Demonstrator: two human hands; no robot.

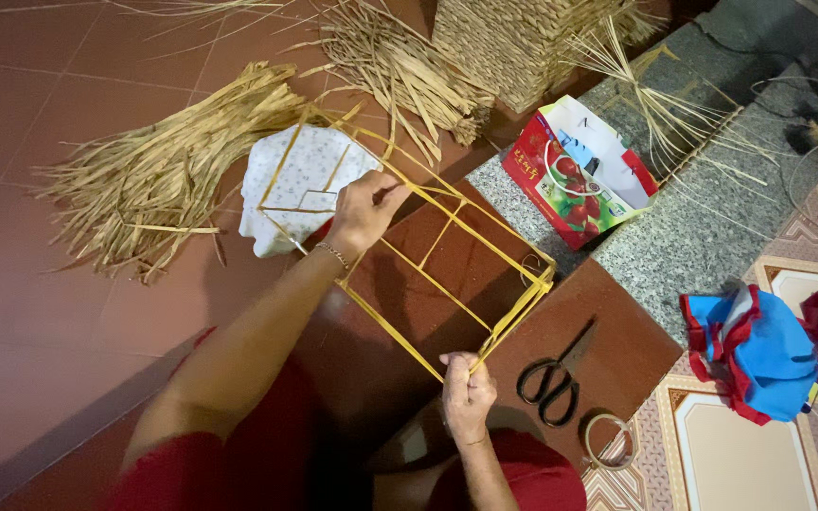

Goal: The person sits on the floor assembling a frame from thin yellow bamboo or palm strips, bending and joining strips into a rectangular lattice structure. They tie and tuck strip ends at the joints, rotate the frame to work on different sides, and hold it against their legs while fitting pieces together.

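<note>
I hold a box-shaped frame of thin yellow sticks (pixel 447 274) over the red-brown floor. My left hand (pixel 364 214) grips one of its upper bars near the far end. At the near corner, my right hand (pixel 467 390) pinches where the sticks meet. Black scissors (pixel 551 377) lie just right of my right hand, with a roll of clear tape (pixel 608 441) beside them.
A pile of dry straw (pixel 158 175) lies at the left, more straw (pixel 400 66) and a woven basket (pixel 523 43) at the top. A white patterned cloth (pixel 310 185) sits under the frame's far end. A red paper bag (pixel 579 170) and blue-red fabric (pixel 755 350) lie right.
</note>
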